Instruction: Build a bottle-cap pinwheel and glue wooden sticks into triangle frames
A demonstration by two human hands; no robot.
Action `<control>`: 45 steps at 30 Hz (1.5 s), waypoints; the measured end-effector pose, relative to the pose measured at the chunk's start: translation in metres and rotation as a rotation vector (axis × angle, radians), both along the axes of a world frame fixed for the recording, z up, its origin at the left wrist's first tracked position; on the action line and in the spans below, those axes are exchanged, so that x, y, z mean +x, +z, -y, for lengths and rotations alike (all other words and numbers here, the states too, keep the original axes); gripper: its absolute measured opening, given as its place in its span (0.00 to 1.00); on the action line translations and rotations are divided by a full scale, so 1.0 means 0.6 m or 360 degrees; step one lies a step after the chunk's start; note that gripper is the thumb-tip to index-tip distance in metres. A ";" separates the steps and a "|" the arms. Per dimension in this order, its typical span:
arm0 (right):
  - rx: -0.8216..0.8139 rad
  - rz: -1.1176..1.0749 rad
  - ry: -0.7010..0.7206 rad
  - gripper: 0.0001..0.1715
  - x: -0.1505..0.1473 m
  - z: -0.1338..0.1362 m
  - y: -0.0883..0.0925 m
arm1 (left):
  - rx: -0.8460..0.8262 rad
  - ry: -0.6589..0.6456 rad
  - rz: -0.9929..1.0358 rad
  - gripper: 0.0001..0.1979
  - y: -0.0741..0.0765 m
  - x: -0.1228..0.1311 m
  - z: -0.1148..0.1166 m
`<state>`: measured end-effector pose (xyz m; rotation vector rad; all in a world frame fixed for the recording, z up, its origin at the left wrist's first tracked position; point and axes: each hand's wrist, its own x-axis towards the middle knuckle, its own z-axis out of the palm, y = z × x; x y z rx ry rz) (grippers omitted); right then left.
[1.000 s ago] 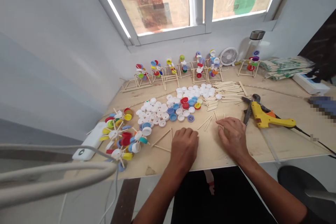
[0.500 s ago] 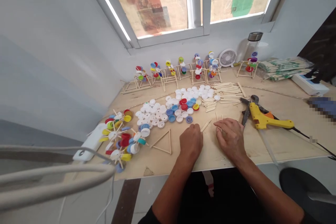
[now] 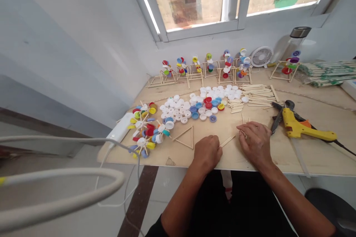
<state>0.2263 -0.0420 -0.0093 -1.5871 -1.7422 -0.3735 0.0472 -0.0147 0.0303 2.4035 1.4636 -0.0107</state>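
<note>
Watching from a distance through the head camera, I see two bare hands at work near the near edge of a wooden tabletop (image 3: 164, 152). The left hand (image 3: 208, 152) is curled, knuckles up, with thin sticks (image 3: 228, 141) running out to the right beside its fingertips; I cannot tell whether it pinches them. My view of the right hand (image 3: 255, 143) shows bent fingers drawn close together over the thumb, and whatever may sit between them is hidden. Two upright-looking slim pieces (image 3: 242, 118) show just beyond its fingers. Left of the left hand, a stick triangle (image 3: 192, 137) lies flat. Farther left sit spoked cap wheels (image 3: 141, 142) in many colors. White bottle caps (image 3: 178, 107) spread across the middle, next to blue and red ones. To the right lie a yellow glue gun (image 3: 290, 124) and a dark pair of pliers (image 3: 277, 123), partly overlapping. A stick pile (image 3: 257, 94) lies beyond the right hand, while stick stands (image 3: 194, 80) bearing colored caps line the far side, left of a small white fan (image 3: 261, 57).
</note>
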 end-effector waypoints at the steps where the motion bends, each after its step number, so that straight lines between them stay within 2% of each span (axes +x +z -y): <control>1: 0.0000 -0.0007 0.0010 0.09 0.000 0.000 0.000 | -0.0005 -0.0010 0.0000 0.05 0.000 -0.002 0.000; 9: 0.0097 0.0049 0.0022 0.08 0.001 -0.001 0.001 | -0.0008 -0.0039 -0.0059 0.04 0.008 0.001 0.002; 15: 0.0125 0.0053 0.0041 0.08 0.003 -0.003 -0.002 | 0.0051 -0.0057 -0.0097 0.10 0.011 0.008 0.009; 20: 0.0060 0.0054 0.0101 0.08 0.004 -0.003 -0.004 | 0.0065 -0.0120 -0.0045 0.13 0.005 -0.001 0.008; 27: 0.0034 0.0066 0.0123 0.09 0.004 -0.004 -0.004 | 0.0149 -0.0152 0.0063 0.11 -0.007 0.010 0.002; 33: 0.0029 0.0039 0.0145 0.09 0.003 -0.003 0.002 | 0.0141 0.0018 0.0331 0.12 -0.025 0.007 0.002; 38: -0.0093 -0.0197 0.0167 0.09 -0.010 0.003 0.018 | 0.0085 0.0244 0.0640 0.13 -0.036 -0.003 0.004; 42: -0.0491 -0.0752 0.0206 0.12 -0.035 0.012 0.026 | 0.0026 0.0354 0.0891 0.11 -0.035 -0.006 0.003; 45: -0.0709 -0.1069 0.0272 0.15 -0.053 0.011 0.020 | 0.0059 0.0367 0.0927 0.10 -0.036 -0.003 0.000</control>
